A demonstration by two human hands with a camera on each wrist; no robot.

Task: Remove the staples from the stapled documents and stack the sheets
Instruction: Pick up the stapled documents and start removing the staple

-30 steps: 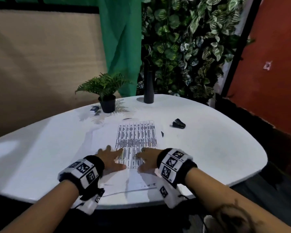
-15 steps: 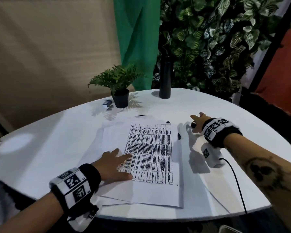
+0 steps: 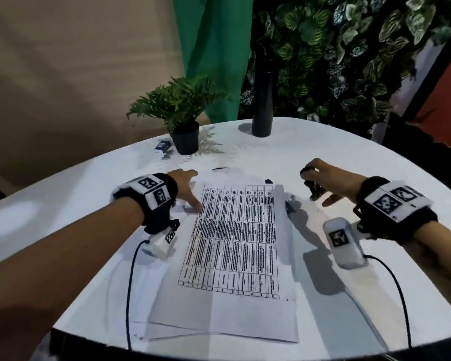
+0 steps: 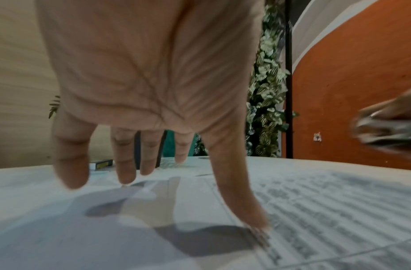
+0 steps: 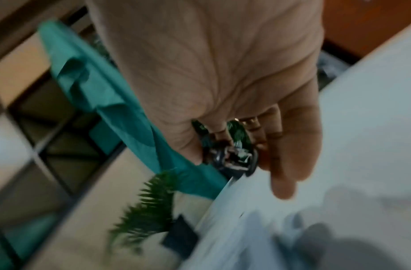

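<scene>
the white surface [image 3: 349,157] fills most of the head view, rounded at its near edge. on it, in the middle, lie the stapled documents [image 3: 232,256], a small pile of sheets with a printed table on the top one; lower sheets stick out at the near left corner. at the far edge stand a tall black bottle [image 3: 262,100] and a potted fern [image 3: 177,110] in a dark pot, with a small box [image 3: 162,146] just to the left of the pot. the left hand [image 3: 186,188] rests at the upper left of the top sheet, its fingers [image 4: 70,160] straight and spread apart, the thumb tip pressing down on the paper at the edge of the table print. the right hand [image 3: 328,181] hovers off the surface to the right of the pile's top right corner, its fingers curled and clamped on a small black staple remover [image 3: 313,187]. the right wrist view is blurred but shows the tool's dark, shiny body [image 5: 232,155] between thumb and fingers. a small dark object [image 3: 290,207] lies on the surface just beside the right edge of the sheets; what it is cannot be told.
</scene>
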